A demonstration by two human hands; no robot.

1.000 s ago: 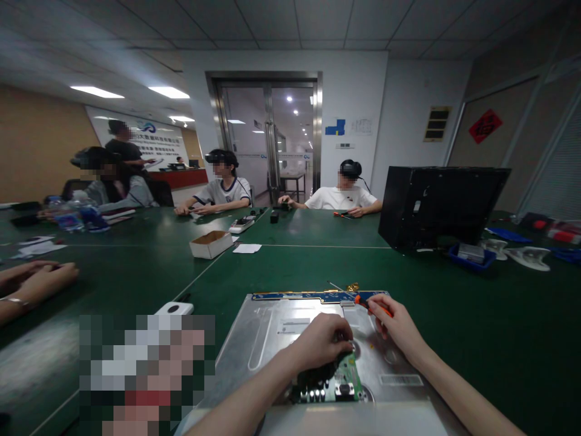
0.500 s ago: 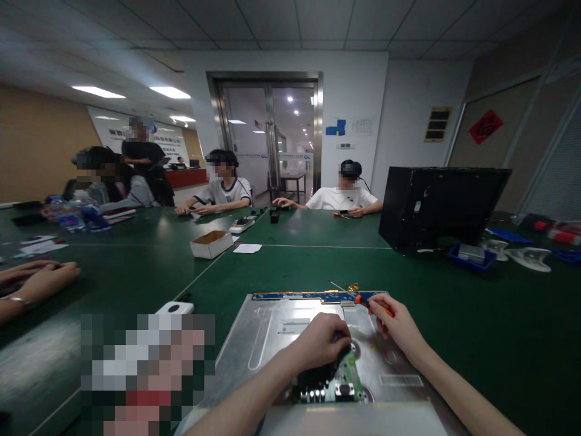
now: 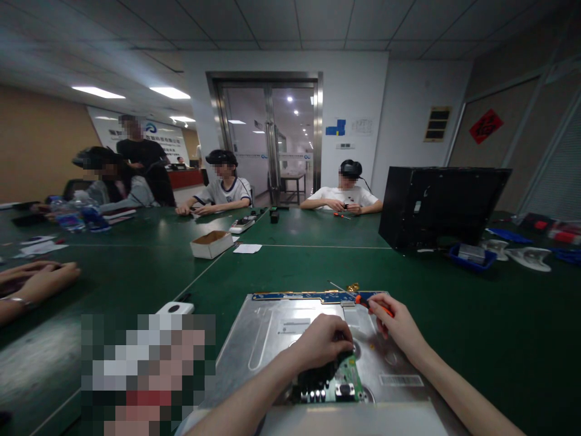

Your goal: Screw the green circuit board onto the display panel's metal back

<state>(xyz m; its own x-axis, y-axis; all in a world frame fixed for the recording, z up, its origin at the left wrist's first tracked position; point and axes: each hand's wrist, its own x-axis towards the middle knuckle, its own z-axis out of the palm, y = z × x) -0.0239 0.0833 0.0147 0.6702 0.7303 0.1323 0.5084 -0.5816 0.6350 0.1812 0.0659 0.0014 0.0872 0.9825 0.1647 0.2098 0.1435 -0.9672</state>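
Note:
A silver metal display panel (image 3: 258, 339) lies on the table before me, with a blue circuit strip (image 3: 290, 297) along its far edge. My right hand (image 3: 393, 315) grips an orange-and-black screwdriver (image 3: 361, 299), its thin shaft pointing left over that strip. Over the middle of the panel, my left hand (image 3: 324, 342) is closed, fingertips pinched together at the top of a green circuit board (image 3: 351, 375). What those fingers hold, if anything, is hidden. Dark shadow covers part of the board under the hand.
A black monitor casing (image 3: 445, 206) stands at the right, beside a blue tray (image 3: 472, 257). An open cardboard box (image 3: 212, 243) and a power strip (image 3: 242, 224) lie further off. Another person's hands (image 3: 40, 281) rest at the left. Several people sit around the green table (image 3: 308, 266).
My left hand has shifted very slightly to the right; my right hand and the screwdriver stay put. Across the table, a co-worker's outstretched arm has drawn back to their chest.

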